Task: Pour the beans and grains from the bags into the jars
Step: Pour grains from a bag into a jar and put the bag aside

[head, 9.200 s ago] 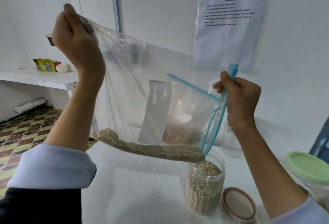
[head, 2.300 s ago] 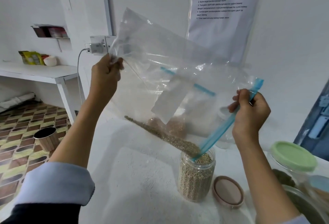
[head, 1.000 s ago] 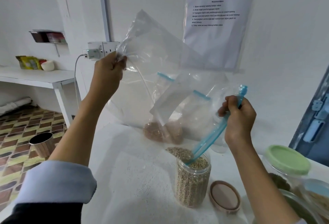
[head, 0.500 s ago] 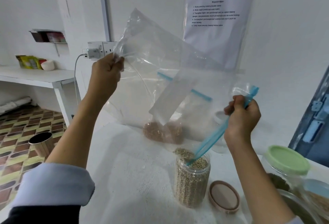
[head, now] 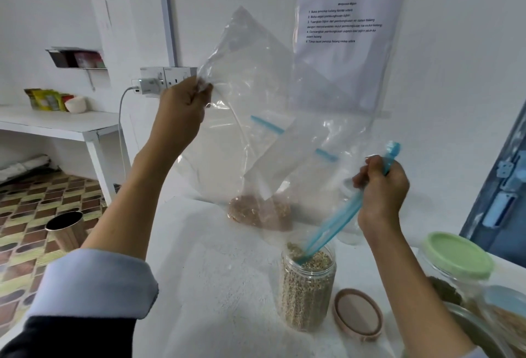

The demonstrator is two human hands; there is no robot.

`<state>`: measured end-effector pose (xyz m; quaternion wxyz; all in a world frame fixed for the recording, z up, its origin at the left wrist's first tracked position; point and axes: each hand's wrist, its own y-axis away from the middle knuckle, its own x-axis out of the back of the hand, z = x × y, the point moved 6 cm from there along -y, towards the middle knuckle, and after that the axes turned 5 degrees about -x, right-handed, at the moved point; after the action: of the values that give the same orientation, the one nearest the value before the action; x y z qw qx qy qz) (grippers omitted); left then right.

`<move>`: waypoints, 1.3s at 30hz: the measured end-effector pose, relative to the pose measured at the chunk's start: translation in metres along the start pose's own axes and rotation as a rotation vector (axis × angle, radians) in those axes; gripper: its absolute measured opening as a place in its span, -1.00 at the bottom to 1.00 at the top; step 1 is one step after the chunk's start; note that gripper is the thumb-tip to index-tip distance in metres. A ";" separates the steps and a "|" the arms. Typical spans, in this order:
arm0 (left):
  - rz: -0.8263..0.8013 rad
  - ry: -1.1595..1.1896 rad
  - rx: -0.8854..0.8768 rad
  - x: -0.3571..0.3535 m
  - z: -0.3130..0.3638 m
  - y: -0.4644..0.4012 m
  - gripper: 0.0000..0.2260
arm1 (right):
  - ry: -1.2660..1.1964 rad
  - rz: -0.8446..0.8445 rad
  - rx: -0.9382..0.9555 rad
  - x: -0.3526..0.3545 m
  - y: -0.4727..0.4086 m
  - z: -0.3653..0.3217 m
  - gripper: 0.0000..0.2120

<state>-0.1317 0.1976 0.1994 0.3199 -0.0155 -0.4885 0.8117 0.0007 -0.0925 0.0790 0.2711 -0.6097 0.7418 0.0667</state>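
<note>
The left hand [head: 182, 113] pinches the raised bottom corner of the bag [head: 250, 95]; the right hand [head: 381, 187] grips its blue zip, mouth dipped into the open jar [head: 307, 283] on the counter [head: 216, 286]. The pour looks almost finished; next, probably a shake. I count 1 emptying bag, 1 bag [head: 260, 212] behind, 1 loose lid [head: 358, 313].

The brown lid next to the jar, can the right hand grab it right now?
Probably not yet: the right hand grips the bag, though the lid lies uncovered below it.
</note>
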 end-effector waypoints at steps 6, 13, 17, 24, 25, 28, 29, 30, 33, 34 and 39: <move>-0.020 -0.045 -0.026 -0.005 0.012 -0.010 -0.70 | -0.047 0.031 -0.030 0.005 -0.003 0.008 -0.78; -0.047 -0.087 -0.062 -0.016 0.030 -0.019 -0.66 | -0.054 -0.007 -0.086 0.008 -0.009 0.017 -0.77; -0.064 -0.101 -0.077 -0.020 0.035 -0.024 -0.65 | -0.029 0.038 -0.092 0.017 -0.015 0.021 -0.77; -0.118 -0.167 -0.100 -0.030 0.047 -0.029 -0.65 | -0.061 0.085 -0.108 0.019 -0.009 0.024 -0.76; -0.124 -0.176 -0.104 -0.031 0.048 -0.030 -0.65 | -0.061 0.050 -0.116 0.017 -0.007 0.026 -0.77; -0.136 -0.197 -0.100 -0.033 0.051 -0.033 -0.65 | -0.061 0.093 -0.100 0.021 -0.007 0.027 -0.77; -0.139 -0.202 -0.098 -0.033 0.051 -0.034 -0.66 | -0.065 0.132 -0.087 0.024 -0.007 0.025 -0.77; -0.143 -0.207 -0.096 -0.034 0.051 -0.035 -0.66 | -0.062 0.136 -0.084 0.024 -0.008 0.025 -0.76; -0.154 -0.214 -0.094 -0.036 0.053 -0.036 -0.67 | -0.040 0.070 -0.110 0.017 -0.006 0.028 -0.77; -0.159 -0.214 -0.093 -0.037 0.054 -0.037 -0.67 | -0.045 0.100 -0.108 0.019 -0.006 0.029 -0.77; -0.191 -0.241 -0.090 -0.041 0.055 -0.039 -0.68 | -0.029 0.068 -0.118 0.019 -0.009 0.032 -0.78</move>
<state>-0.0978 0.1449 0.2471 0.3337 0.1143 -0.5584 0.7508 0.0172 -0.0972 0.0447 0.2429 -0.5981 0.7529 0.1282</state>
